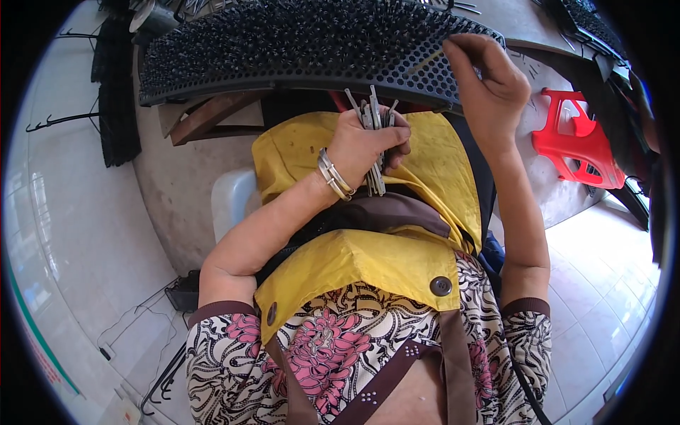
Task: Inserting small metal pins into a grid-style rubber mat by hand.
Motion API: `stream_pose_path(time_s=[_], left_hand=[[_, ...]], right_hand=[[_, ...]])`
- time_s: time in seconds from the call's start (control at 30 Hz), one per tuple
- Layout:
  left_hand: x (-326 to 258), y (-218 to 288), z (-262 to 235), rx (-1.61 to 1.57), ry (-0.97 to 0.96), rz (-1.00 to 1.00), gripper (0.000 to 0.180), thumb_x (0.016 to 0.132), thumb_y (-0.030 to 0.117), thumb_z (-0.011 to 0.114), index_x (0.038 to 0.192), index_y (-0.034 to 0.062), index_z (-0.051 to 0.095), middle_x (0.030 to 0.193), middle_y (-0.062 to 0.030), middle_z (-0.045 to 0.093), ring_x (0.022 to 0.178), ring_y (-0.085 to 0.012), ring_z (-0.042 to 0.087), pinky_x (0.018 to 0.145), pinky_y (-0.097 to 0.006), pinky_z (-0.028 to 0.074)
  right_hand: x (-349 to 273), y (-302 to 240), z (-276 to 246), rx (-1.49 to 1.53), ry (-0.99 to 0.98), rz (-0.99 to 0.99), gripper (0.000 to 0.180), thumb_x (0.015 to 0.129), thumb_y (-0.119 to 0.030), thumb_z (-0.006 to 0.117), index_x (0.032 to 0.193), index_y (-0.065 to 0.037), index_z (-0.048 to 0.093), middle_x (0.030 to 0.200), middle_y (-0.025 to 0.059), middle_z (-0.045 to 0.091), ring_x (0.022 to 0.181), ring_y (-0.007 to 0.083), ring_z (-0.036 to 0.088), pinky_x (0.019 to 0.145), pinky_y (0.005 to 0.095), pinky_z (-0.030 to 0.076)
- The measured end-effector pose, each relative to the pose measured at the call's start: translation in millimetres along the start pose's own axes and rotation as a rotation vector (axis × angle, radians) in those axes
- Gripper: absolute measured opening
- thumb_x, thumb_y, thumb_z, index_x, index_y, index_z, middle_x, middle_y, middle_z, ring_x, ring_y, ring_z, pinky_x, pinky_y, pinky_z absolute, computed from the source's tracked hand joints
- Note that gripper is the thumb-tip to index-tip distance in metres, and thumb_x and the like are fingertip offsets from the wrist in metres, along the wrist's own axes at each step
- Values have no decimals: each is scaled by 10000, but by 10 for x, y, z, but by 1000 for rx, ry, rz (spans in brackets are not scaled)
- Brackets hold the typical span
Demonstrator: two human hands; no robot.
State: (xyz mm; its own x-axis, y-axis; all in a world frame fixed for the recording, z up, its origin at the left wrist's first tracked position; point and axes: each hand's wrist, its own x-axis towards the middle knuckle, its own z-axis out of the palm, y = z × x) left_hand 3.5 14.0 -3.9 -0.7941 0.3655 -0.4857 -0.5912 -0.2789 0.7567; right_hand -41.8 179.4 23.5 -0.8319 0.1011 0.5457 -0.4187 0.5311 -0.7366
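Observation:
My left hand (360, 145) is closed round a bundle of thin grey metal rods (374, 117) above my lap. Their ends stick out over and under the fist. At the right end of a long black perforated tray (435, 79), my right hand (492, 88) pinches one thin rod (426, 62) between thumb and fingers. That rod slants down to the left over the tray's holes. Whether its tip is in a hole I cannot tell. Dark upright rods (297, 42) fill most of the tray, leaving bare holes along the front edge and near my right hand.
A red plastic stool (577, 142) stands to the right. Black racks with hooks (117, 113) are at the far left, and a metal cup (152, 18) sits behind the tray's left end. A yellow apron (439, 152) covers my lap. Another black tray (595, 25) shows at the far right.

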Motion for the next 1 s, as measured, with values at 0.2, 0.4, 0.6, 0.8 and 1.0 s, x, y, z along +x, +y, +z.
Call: stream_pose_path(time_s=[0.2,0.4,0.6,0.8,1.0], left_hand=[[16,-36,4,-5,-36,18,44,756,30,596,765,-7,574,606,-73,576,454,-123,529,409,-224,418],[16,-25,-4,15,-20,15,46,747,24,598,765,-8,572,599,-74,574,447,-127,524,402,-227,405],[18,-23,5,-20,-19,22,52,735,22,598,766,-9,569,593,-71,568,443,-131,522,393,-230,395],[-4,49,23,-9,-63,30,59,715,7,601,760,-15,569,587,-75,565,437,-132,520,375,-238,377],[-14,18,42,36,-88,14,64,721,3,598,776,-19,573,589,-79,569,432,-133,522,372,-236,377]], right_hand=[[87,135,203,-120,52,-431,104,698,59,641,779,17,591,761,107,606,666,195,594,643,245,471],[76,196,306,-191,-279,-675,208,648,49,614,844,10,559,811,108,566,702,263,541,588,322,462],[-61,108,273,-171,-278,-475,218,643,-4,610,858,-24,587,751,84,547,694,245,524,589,330,453],[-235,-130,32,224,-575,385,134,744,23,616,877,32,604,741,18,616,684,39,552,617,189,455],[-241,-71,-1,396,-353,509,105,743,22,629,847,12,624,733,2,615,673,37,550,613,180,449]])
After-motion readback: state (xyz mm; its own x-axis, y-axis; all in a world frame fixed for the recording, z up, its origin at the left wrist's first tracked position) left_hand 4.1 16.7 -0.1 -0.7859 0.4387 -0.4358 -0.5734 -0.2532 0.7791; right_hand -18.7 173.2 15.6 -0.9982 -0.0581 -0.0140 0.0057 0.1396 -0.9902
